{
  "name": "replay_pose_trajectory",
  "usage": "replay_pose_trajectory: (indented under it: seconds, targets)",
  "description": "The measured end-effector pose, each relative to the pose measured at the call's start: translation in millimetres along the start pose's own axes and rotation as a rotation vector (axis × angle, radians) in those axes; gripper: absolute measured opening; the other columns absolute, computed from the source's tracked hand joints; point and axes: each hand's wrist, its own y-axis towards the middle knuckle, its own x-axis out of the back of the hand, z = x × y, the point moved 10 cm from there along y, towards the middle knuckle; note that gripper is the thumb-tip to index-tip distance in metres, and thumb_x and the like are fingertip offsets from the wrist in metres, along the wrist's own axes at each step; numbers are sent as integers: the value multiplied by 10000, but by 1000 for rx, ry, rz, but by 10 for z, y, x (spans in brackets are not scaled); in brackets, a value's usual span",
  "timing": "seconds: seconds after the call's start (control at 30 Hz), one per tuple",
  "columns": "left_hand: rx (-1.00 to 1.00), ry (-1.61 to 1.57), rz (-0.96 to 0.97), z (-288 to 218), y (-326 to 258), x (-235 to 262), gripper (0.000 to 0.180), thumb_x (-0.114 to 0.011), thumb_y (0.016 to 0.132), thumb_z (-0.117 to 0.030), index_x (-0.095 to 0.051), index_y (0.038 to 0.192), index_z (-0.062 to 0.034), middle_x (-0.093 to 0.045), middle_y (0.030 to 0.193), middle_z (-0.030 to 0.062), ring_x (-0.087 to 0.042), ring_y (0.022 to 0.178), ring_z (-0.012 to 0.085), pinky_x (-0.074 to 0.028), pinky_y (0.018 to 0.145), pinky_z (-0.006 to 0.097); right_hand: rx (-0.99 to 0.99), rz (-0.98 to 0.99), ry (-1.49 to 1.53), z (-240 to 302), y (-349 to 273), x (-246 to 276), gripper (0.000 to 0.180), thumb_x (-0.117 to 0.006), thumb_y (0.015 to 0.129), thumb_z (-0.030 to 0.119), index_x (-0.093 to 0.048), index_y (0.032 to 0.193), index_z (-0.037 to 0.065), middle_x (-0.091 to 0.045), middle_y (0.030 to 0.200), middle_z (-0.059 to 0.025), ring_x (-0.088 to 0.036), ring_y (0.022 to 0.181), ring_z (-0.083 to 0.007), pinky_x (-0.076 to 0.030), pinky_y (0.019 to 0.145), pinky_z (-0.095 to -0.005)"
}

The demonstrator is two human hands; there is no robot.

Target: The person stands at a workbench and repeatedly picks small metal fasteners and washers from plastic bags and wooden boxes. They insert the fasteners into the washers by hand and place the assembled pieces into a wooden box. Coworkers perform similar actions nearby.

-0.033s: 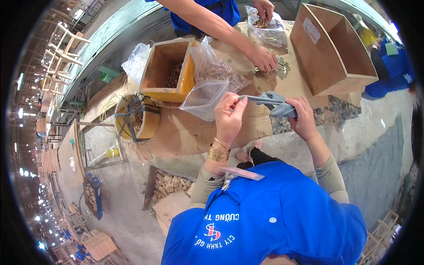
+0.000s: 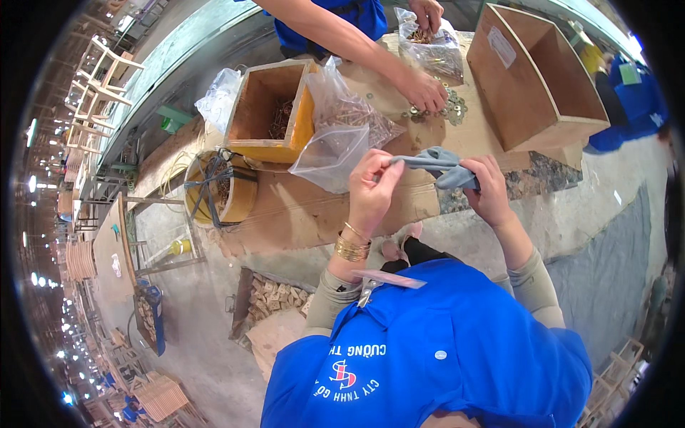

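Above the near edge of the work table, a soft grey-blue glove hangs between my hands. My left hand pinches one narrow end of it between thumb and fingertips. Fingers of my right hand are closed round its bunched other end. Just beyond my left hand lies a clear plastic bag of small brownish screws, its mouth spread toward me. A co-worker's hand touches loose metal washers on the table farther away.
A yellow-sided wooden box of screws and a round tub tied with dark strips stand left. A tall wooden bin stands right, beside another screw bag. Cardboard covers the tabletop. A crate of wood blocks sits below.
My left hand has shifted very slightly to the right, and the glove between my hands looks a little slacker. The co-worker's hand has moved slightly among the washers.
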Motion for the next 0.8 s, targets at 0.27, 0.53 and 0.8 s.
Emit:
replay_pose_trajectory:
  seconds: [0.27, 0.53, 0.8]
  targets:
    - [317, -162, 232, 242, -197, -369, 141, -534, 831, -138, -596, 851, -13, -577, 776, -6, -498, 736, 30, -405, 648, 191, 237, -136, -109, 531, -51, 299, 332, -573, 573, 46, -595, 900, 96, -530, 993, -91, -499, 968, -313, -394, 853, -440]
    - [266, -146, 231, 327, 25, -562, 75, -589, 789, -78, -569, 811, -9, -557, 734, -24, -475, 634, 15, -391, 538, 167, 218, -164, 20, 224, 52, 470, 311, -557, 594, 39, -590, 902, 61, -556, 920, -104, -521, 919, -317, -406, 819, -420]
    - [351, -64, -24, 492, 272, -626, 59, -570, 803, -100, -599, 807, -48, -529, 666, -59, -430, 558, 8, -341, 498, 162, -432, -59, 767, -1056, 49, 316, 399, -527, 662, -57, -473, 1048, 30, -572, 896, -78, -537, 848, -138, -426, 749, -251]
